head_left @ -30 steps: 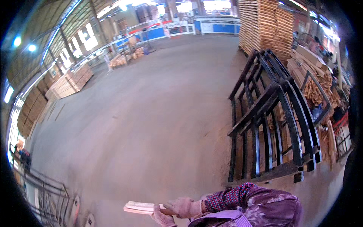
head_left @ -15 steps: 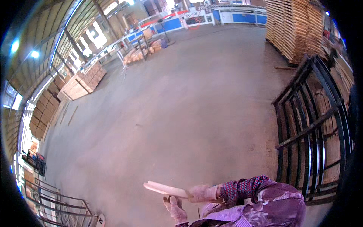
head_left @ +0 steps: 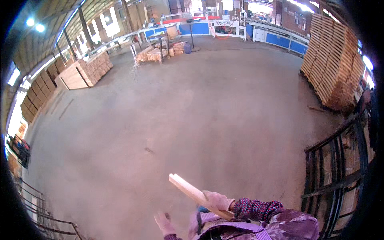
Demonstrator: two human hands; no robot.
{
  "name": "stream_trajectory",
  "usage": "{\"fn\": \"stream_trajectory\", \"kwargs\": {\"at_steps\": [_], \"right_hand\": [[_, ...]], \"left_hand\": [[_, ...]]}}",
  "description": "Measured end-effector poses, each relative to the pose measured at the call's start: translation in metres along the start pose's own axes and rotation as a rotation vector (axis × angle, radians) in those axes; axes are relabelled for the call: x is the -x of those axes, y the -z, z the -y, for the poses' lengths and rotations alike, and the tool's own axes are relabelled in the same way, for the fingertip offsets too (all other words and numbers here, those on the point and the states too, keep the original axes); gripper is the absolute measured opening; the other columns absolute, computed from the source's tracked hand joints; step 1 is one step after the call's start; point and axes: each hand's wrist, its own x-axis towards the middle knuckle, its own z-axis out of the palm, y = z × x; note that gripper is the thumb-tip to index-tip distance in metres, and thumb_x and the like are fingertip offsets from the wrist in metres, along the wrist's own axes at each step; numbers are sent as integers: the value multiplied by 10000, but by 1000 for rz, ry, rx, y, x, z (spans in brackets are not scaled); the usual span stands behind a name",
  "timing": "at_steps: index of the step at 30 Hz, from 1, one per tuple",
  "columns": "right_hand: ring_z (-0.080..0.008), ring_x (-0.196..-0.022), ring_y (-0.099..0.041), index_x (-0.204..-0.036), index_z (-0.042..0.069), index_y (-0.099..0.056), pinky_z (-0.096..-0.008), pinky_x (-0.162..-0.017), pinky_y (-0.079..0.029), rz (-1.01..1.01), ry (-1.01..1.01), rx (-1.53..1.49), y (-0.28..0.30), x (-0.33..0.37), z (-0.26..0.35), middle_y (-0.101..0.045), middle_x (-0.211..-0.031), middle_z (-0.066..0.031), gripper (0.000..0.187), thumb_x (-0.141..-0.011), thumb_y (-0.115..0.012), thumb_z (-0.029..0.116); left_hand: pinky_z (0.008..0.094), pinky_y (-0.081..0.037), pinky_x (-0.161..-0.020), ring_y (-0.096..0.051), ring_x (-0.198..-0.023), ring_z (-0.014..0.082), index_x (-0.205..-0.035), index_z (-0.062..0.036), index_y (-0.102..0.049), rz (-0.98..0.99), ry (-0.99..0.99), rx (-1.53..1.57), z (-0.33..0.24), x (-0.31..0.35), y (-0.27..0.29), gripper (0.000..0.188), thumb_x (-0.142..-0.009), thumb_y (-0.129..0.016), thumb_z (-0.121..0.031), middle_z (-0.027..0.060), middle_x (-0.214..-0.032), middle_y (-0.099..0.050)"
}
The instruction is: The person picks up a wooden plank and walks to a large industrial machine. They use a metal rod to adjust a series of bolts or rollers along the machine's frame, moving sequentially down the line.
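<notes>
My right hand (head_left: 218, 200), in a pink glove with a patterned sleeve behind it, grips a pale wooden slat (head_left: 186, 187) near its lower end. The slat slants up and to the left over the concrete floor (head_left: 192, 112). My left hand (head_left: 163, 223), also gloved, hovers low and to the left of the slat with its fingers apart, holding nothing. A purple jacket fills the bottom edge below both hands.
A black metal rack (head_left: 340, 176) stands at the right. A tall pallet stack (head_left: 334, 68) rises behind it. Piles of boards (head_left: 86, 70) line the left wall, blue machines (head_left: 208, 28) the back. A metal frame (head_left: 44, 216) sits at lower left.
The view has swung left, so the black rack now sits at the right edge. The slat has tilted from level to slanting up-left. My left hand has dropped away from it.
</notes>
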Motion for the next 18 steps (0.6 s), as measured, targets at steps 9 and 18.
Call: {"fn": "stream_trajectory", "kwargs": {"at_steps": [9, 18], "right_hand": [[-337, -1119, -609, -1336, 56, -509, -404, -958, -465, -191, -131, -244, 80, -256, 34, -638, -1163, -210, 660, -801, -659, 414], [-370, -1114, -599, -1225, 47, -559, -439, -936, -466, -88, -146, -102, 168, -580, 150, -631, -1147, -232, 587, -785, -656, 423]], "left_hand": [[344, -465, -976, -549, -1182, 199, -1456, -69, -375, 546, -415, -151, -184, -279, -220, 514, -991, -549, -202, 110, -1317, -552], [470, -462, -944, -540, -1172, 396, -1335, -53, -501, 332, 303, -1505, -190, -459, -148, 430, -941, -476, -223, 240, -1263, -570]]}}
